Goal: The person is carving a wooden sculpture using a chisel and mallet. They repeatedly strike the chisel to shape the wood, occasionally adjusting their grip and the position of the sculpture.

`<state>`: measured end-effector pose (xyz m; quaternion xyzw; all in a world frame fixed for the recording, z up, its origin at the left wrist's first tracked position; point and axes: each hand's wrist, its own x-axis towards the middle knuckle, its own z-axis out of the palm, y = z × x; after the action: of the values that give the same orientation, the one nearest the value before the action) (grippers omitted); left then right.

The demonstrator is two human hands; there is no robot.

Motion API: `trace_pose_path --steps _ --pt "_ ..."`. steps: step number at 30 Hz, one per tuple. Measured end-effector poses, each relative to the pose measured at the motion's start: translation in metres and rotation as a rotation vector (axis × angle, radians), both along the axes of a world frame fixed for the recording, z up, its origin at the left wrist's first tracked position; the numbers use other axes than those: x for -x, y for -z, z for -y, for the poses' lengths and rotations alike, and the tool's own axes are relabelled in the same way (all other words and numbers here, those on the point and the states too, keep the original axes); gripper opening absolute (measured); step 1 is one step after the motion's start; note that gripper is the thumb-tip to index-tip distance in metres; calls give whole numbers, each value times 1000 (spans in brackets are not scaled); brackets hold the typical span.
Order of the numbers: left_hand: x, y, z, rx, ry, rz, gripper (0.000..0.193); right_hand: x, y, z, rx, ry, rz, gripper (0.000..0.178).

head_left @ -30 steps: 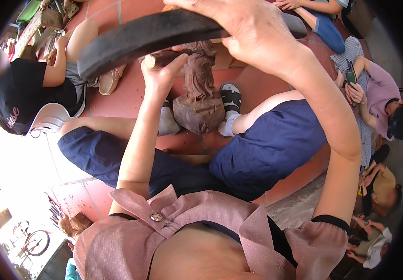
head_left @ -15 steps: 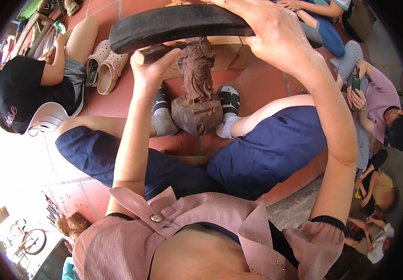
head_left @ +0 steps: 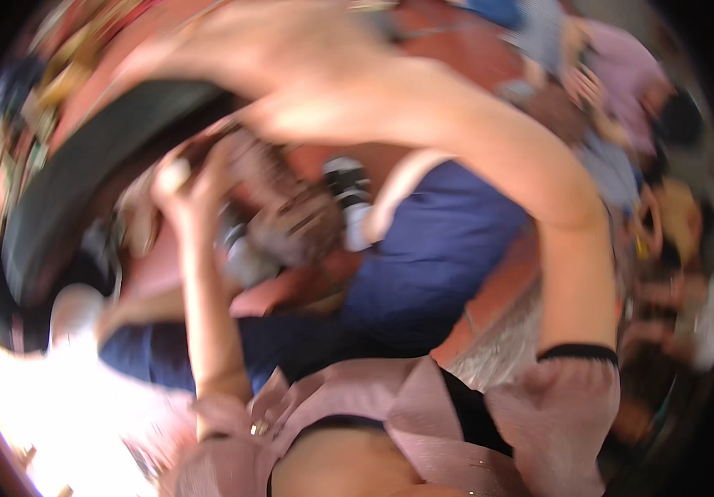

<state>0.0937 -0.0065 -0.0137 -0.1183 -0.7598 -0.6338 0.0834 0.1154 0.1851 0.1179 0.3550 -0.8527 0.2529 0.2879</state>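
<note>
ok so the curved black bar just swung left and nearer with the right hand wrapped round it, left hand clamped on a wooden-handled tool beside the carved statue between the feet, so work's probably mid-swing.

Red-tiled floor spreads through the scene, pale joints crossing it at the far side and the right. A rough grey strip borders the tiles at the near right. Strong white glare washes out the near left; blurred clutter crowds the far left.
</note>
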Motion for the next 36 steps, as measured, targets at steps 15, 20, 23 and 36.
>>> trace_pose_path --steps 15,20,23,36 --pt "25 17 13 188 78 -230 13 37 34 -1 -497 202 49 51" --pt "16 17 2 224 60 -274 13 34 32 -5 -552 247 117 50" --pt "17 24 4 226 64 -418 14 25 20 -6 -493 230 240 53" --pt "17 26 14 234 42 -382 16 25 28 -14 -439 154 71 55"
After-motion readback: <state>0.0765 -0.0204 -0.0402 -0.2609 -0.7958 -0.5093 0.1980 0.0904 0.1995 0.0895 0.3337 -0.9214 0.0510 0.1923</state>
